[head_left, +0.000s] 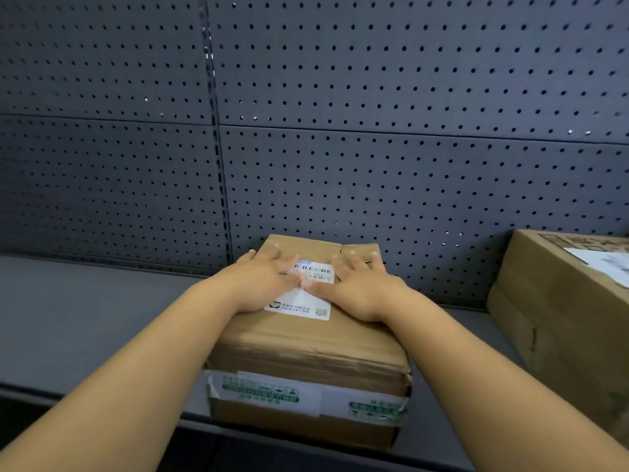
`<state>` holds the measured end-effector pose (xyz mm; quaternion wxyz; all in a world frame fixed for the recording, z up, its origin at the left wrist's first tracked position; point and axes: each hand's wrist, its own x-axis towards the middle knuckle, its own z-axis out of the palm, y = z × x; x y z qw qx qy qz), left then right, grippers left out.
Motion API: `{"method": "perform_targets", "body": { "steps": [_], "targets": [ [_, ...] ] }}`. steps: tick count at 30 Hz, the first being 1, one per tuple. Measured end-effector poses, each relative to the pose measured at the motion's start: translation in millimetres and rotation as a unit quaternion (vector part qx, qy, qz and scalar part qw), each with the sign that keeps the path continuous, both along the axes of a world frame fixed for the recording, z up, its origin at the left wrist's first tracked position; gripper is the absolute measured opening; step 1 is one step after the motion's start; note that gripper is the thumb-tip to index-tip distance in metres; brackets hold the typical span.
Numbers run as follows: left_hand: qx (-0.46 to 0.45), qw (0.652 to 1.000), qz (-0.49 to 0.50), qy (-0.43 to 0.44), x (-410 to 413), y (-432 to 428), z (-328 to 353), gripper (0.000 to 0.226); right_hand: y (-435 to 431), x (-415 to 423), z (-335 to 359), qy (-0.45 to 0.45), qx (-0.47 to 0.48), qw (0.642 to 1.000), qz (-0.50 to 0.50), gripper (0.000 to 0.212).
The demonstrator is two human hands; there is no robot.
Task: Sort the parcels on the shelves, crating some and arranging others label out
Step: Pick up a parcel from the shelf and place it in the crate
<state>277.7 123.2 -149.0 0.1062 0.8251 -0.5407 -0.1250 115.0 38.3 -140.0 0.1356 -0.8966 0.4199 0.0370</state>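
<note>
A brown cardboard parcel (306,349) lies flat on the grey shelf (85,318), its near end at the shelf's front edge. A white shipping label (301,303) with a barcode faces up on its top. My left hand (262,281) lies flat on the parcel's top, left of the label, fingers straight and pointing toward the back. My right hand (360,287) lies flat on the top at the right, fingers spread, thumb reaching onto the label. Green and white tape (272,393) runs across the parcel's front face.
A larger cardboard box (558,321) with a white label on top stands on the shelf at the right. A dark pegboard wall (374,131) backs the shelf. Bare shelf stretches to the left of the parcel.
</note>
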Motion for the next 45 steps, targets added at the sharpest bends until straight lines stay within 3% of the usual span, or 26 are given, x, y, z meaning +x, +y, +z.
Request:
{"method": "perform_targets", "body": {
  "steps": [6,17,23,24,27,33,38,42,45],
  "targets": [
    [0.014,1.000,-0.006,-0.006,1.4,-1.5,-0.7,0.056,-0.1,0.7,0.5,0.016,0.000,1.000,0.007,0.098],
    [-0.043,0.996,0.024,0.081,-2.7,5.7,5.9,0.061,-0.7,1.9,-0.3,0.002,-0.006,1.000,-0.008,0.095],
    [-0.073,0.965,0.160,0.194,-8.9,18.4,15.4,0.100,-2.2,1.2,4.4,-0.104,0.044,0.991,-0.075,0.096],
    [-0.067,0.959,0.180,0.210,-9.7,20.4,17.0,0.097,-6.3,1.7,3.9,-0.139,0.063,0.983,-0.102,0.093],
    [-0.085,0.948,0.177,0.250,-10.7,23.6,19.1,0.047,-24.6,0.1,0.0,-0.236,0.124,0.947,-0.180,0.088],
    [-0.101,0.946,0.167,0.259,-14.7,31.1,23.9,0.042,-39.9,-0.4,3.7,-0.239,0.211,0.904,-0.284,0.067],
    [-0.147,0.937,0.151,0.279,-14.9,40.9,26.3,0.038,-37.5,1.0,10.7,-0.321,0.187,0.879,-0.301,0.062],
    [-0.218,0.928,0.153,0.259,-16.2,53.7,23.8,0.057,-35.0,-3.1,23.0,-0.378,0.110,0.880,-0.265,0.037],
    [-0.290,0.914,0.146,0.243,-19.7,64.1,22.1,0.062,-20.6,-5.2,37.7,-0.428,0.045,0.870,-0.241,0.045]
  ]
}}
